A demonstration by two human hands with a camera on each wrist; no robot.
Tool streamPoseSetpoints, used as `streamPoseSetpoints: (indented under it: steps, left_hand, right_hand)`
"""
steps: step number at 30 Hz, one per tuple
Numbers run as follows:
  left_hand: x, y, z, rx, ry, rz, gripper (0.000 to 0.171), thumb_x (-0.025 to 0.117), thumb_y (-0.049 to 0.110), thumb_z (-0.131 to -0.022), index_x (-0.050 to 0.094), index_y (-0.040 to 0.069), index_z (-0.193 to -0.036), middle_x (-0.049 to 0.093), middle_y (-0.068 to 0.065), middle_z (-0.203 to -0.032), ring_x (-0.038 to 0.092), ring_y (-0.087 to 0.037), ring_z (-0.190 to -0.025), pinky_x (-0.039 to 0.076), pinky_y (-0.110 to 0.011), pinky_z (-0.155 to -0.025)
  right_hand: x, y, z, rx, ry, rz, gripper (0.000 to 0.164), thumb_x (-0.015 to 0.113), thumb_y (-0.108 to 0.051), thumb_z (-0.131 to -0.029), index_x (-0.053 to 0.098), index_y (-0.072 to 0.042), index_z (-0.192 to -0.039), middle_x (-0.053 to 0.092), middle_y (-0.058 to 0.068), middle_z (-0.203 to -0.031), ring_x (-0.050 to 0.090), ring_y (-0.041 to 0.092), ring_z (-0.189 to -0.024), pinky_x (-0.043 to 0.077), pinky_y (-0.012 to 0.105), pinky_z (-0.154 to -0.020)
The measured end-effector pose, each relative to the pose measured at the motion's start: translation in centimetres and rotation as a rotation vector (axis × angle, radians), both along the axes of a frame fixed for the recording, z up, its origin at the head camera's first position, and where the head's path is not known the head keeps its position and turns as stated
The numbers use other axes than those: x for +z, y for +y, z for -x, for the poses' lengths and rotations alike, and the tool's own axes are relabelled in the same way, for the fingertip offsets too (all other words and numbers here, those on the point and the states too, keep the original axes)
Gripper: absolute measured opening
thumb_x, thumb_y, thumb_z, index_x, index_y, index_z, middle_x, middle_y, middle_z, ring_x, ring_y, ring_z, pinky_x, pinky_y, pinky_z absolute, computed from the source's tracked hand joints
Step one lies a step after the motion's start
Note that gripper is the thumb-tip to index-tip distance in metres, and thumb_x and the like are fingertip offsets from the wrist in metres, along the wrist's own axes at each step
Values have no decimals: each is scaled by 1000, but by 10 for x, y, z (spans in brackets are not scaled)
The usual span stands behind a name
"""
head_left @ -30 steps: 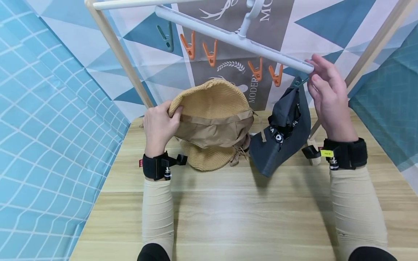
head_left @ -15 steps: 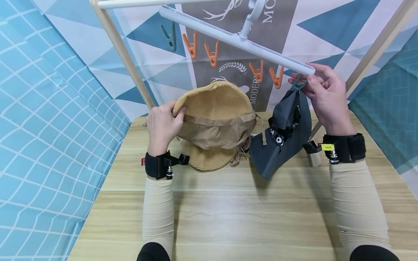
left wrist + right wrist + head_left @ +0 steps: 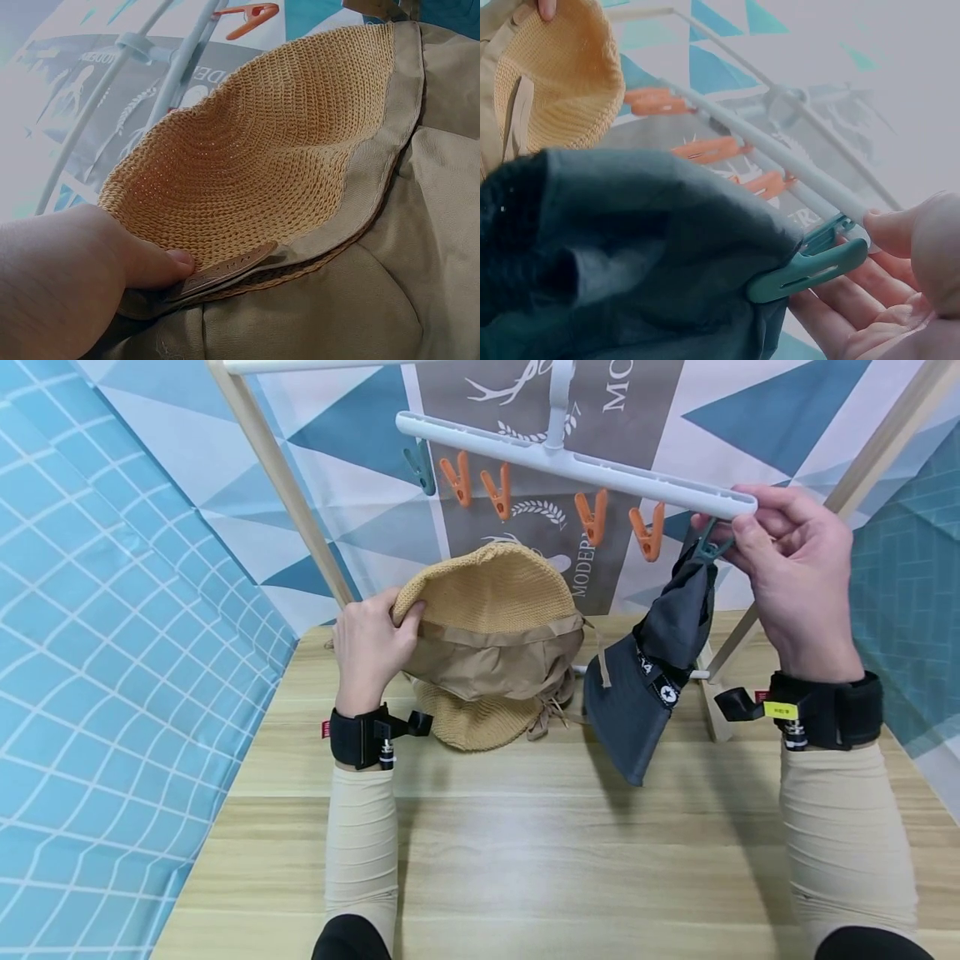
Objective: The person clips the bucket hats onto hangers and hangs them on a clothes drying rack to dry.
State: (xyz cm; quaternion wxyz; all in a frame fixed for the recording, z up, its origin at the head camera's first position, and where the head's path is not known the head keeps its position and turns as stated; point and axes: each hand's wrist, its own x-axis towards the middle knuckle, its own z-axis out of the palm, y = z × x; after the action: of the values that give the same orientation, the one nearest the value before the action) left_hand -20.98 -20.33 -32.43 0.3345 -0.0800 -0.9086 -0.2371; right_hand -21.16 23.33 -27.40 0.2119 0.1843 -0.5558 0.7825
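My left hand (image 3: 373, 639) pinches the brim of a tan woven sun hat (image 3: 491, 589), whose khaki fabric lining shows. In the left wrist view the thumb lies on the inner side of the knitted brim (image 3: 255, 150). My right hand (image 3: 802, 577) grips the right end of a white clip hanger (image 3: 570, 460), thumb in front and fingers behind. Beside those fingers, a green clip (image 3: 810, 270) bites the edge of a dark grey bucket hat (image 3: 648, 685), which hangs from it. In the right wrist view the hat's dark cloth (image 3: 652, 225) covers the lower left.
Several orange clips (image 3: 592, 517) and another green clip (image 3: 420, 468) hang along the hanger. A wooden rack post (image 3: 285, 485) stands at the left, another post (image 3: 888, 435) at the right. Below lies a wood-grain table (image 3: 525, 852); patterned cloth forms the back.
My right hand has closed on the hanger's end and drawn it rightward; the hanger's left end sits lower. The grey hat has swung right with it. The left hand keeps its hold.
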Motion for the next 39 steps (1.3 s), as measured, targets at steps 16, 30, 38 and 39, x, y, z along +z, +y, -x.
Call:
streamPoseSetpoints:
  steps: [16,30,38,39]
  left_hand:
    - [1,1,1,9,-8,-23,40,75,25,-106,57,10,-74,37,0,-61,42,-30,-55,27,-38,-53]
    - [0,1,0,17,14,-35,42,74,25,-108,54,11,-74,33,0,-60,35,-26,-52,22,-36,-53]
    - [-1,4,0,26,38,-49,41,73,24,-109,55,9,-75,33,0,-60,34,-26,-52,22,-36,-54]
    - [-1,4,1,27,40,-50,41,73,23,-109,55,9,-75,33,0,-60,33,-26,-52,22,-36,-54]
  right_hand:
    - [4,-21,-48,-105,40,-124,36,83,3,-97,76,12,-131,89,9,-109,86,16,-93,64,18,-97]
    - [11,-53,-69,-91,56,-200,28,83,7,-95,80,5,-123,89,8,-108,85,12,-85,65,18,-79]
    - [14,-67,-74,-33,34,-179,32,83,10,-94,78,2,-124,86,12,-110,83,16,-83,68,26,-78]
    - [13,-68,-74,-29,29,-183,33,82,10,-94,77,1,-125,86,13,-108,83,16,-83,68,27,-79]
